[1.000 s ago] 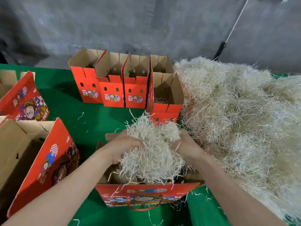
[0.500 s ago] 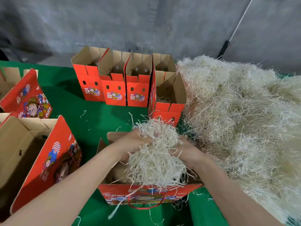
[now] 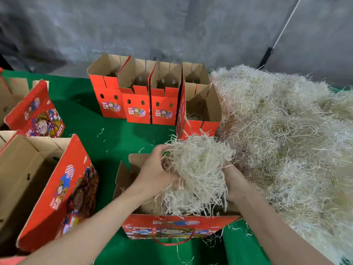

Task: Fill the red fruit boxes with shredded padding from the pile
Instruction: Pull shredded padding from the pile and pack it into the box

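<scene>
So the padding is thin, crinkly, pale straw-coloured shreds, all tangled up, and there's a huge fluffy pile [image 3: 286,142] of it covering the right side of the green worktop [image 3: 114,136]. Both hands are holding a rounded clump of shredded padding [image 3: 198,165] right over the nearest red box [image 3: 177,223], with loose strands hanging straight down into it. That box is corrugated cardboard, plain brown inside and glossy red with a cartoon print outside. Its open top faces up, its long side runs left to right across the view, and a red cord handle [image 3: 172,242] droops off the front wall. The left hand [image 3: 155,175] has its fingers curled into the left side of the clump, thumb on top. The right hand [image 3: 234,183] presses against the clump's right side, but its fingers are buried in the shreds, so I can't tell how far they're curled. Further back, three more open red boxes [image 3: 136,111] stand upright side by side, and a fourth box [image 3: 214,106] touching the pile has a bit of padding at the bottom. Two bigger boxes [image 3: 57,192] sit tilted on the left, and a few stray strands [image 3: 100,131] lie on the green.
</scene>
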{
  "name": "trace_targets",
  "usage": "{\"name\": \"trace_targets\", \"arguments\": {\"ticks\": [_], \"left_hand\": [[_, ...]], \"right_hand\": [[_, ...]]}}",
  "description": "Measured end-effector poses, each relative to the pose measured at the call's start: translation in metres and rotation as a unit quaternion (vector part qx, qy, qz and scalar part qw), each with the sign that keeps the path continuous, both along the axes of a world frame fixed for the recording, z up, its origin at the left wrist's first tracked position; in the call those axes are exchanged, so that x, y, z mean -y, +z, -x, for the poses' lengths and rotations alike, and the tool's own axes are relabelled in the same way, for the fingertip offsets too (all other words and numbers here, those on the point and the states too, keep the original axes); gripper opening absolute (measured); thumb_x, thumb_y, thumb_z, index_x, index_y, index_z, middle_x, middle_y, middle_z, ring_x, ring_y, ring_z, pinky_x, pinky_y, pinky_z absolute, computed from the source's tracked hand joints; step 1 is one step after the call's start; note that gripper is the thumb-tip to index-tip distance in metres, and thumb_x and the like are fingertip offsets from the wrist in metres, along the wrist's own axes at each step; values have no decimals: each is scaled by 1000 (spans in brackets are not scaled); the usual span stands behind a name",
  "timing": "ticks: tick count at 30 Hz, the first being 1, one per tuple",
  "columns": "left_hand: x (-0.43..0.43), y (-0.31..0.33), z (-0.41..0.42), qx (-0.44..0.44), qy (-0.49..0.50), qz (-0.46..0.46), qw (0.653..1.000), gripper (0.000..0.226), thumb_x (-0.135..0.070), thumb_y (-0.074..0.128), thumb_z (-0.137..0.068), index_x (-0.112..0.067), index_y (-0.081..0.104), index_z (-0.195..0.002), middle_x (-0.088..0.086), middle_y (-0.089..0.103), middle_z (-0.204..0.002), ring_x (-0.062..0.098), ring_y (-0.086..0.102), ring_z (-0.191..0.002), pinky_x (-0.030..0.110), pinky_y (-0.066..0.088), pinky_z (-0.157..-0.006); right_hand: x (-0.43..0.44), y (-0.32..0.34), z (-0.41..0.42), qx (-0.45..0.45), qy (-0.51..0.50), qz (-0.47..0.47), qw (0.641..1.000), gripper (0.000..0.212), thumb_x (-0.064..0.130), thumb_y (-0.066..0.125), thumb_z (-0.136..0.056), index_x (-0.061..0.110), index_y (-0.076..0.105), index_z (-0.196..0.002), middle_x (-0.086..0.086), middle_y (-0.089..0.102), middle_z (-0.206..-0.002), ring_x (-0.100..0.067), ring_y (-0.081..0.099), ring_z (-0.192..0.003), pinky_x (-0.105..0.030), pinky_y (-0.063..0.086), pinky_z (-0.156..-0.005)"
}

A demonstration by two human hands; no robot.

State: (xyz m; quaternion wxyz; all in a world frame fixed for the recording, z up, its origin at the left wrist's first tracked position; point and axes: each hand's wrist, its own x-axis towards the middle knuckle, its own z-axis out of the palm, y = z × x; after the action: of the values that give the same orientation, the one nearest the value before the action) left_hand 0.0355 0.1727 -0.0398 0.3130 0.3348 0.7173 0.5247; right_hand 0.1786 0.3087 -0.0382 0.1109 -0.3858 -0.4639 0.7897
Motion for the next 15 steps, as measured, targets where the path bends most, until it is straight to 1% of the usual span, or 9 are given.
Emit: {"name": "trace_targets", "arguments": {"ticks": [3, 5, 6, 7, 9, 10, 12, 13, 15], "left_hand": [[4, 0, 24, -107, 70, -2, 992, 38, 5, 62, -74, -24, 58, -97, -19, 56, -85, -9, 54, -69, 5, 38, -55], [7, 2, 35, -135, 83, -21, 987, 37, 7, 60, -74, -29, 56, -83, -23, 53, -82, -19, 51, -68, -3, 35, -58], [8, 2, 35, -132, 85, -28, 987, 38, 7, 59, -75, -31, 55, -81, -22, 54, -84, -18, 51, -69, -6, 33, -60], [8, 1, 35, -119, 84, -28, 989, 37, 5, 57, -77, -31, 57, -87, -19, 56, -93, -14, 51, -74, -7, 32, -66], [7, -1, 36, -43, 91, -12, 995, 47, 0, 54, -83, -21, 52, -124, -17, 42, -118, -2, 44, -99, 6, 29, -88], [8, -2, 38, 0, 90, -1, 996, 56, -2, 54, -84, -18, 42, -136, -15, 35, -120, 2, 37, -108, 16, 27, -92], [11, -2, 43, 26, 70, 3, 997, 50, -4, 56, -83, -24, 46, -128, -11, 38, -118, 8, 37, -108, 25, 27, -89], [12, -1, 44, 21, 56, 6, 998, 39, -5, 57, -82, -28, 51, -113, -7, 44, -114, 11, 42, -104, 27, 30, -85], [12, 0, 42, 12, 33, 13, 999, 32, -9, 61, -82, -23, 56, -109, -2, 53, -111, 17, 48, -102, 29, 35, -83]], "right_hand": [[-12, 5, -12, 58, -21, -78, 995, 13, 3, 48, -85, 5, 60, -89, -5, 70, -77, -20, 65, -77, -41, 49, -84], [-22, 2, -20, 99, -36, -102, 989, 10, 5, 49, -87, 5, 54, -96, -4, 63, -94, -17, 57, -84, -47, 42, -91], [-26, -1, -23, 103, -41, -89, 990, 23, 5, 51, -87, 2, 49, -110, -4, 56, -107, -20, 55, -93, -49, 41, -91], [-28, -3, -26, 100, -34, -74, 992, 41, 5, 53, -86, 3, 39, -124, -3, 49, -115, -22, 54, -97, -47, 45, -86], [-29, -3, -30, 63, 3, -63, 996, 61, 4, 60, -81, 8, 28, -133, -11, 49, -118, -22, 59, -91, -42, 52, -71], [-33, 0, -34, 34, 21, -60, 997, 76, 6, 67, -75, 12, 25, -138, -10, 50, -121, -22, 60, -95, -45, 51, -78], [-47, 8, -44, -42, 78, -86, 992, 93, 17, 84, -56, 28, 38, -136, -5, 57, -121, -26, 56, -111, -52, 41, -94], [-53, 14, -46, -85, 114, -96, 985, 88, 24, 87, -49, 29, 48, -128, -3, 62, -115, -24, 58, -111, -50, 42, -93], [-51, 24, -45, -147, 175, -63, 971, 65, 39, 85, -56, 25, 59, -113, -5, 64, -107, -21, 64, -99, -37, 53, -77]]}}
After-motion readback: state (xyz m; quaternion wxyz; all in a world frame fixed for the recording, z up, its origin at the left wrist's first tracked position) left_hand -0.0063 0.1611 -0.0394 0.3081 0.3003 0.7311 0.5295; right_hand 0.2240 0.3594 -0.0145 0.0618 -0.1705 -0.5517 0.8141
